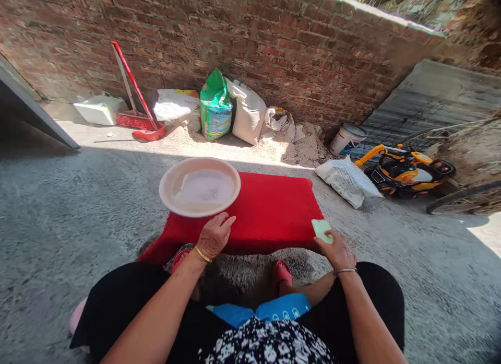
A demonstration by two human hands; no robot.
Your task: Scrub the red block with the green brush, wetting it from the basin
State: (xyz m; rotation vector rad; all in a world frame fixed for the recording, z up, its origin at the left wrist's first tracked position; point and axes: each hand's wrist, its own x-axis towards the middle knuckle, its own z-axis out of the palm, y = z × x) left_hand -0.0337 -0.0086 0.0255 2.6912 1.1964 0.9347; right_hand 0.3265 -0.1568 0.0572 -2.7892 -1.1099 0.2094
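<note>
A brick wall (250,45) runs behind your workspace, and rough concrete floor (97,207) spreads before it, sunlit near the wall and shaded around you. Between your knees and the wall stands a low desk (279,207) under a red cover. On its far left sits a wide, pale pink basin (166,196), its rim reaching past the edge of the desk.

As far as the view shows, setting up the basin is done: it stands level with cloudy liquid (191,184) in it, and a patch of small specks or bubbles shows toward its near right side. Your right hand (337,249) already grips a pale green slab (322,230), at the right end of the desk and well apart from the basin. It has not been let go; what else is left can't be read from here.

Your left hand (215,234) is just beside the basin's near rim, fingers loosely bent with nothing seen in them; whether they touch the rim, you can't tell from this angle.

The slab looks thin, flat and rectangular, rather like a phone, with a tiny dark mark near its far edge. Your thumb and fingers cover its near end.
</note>
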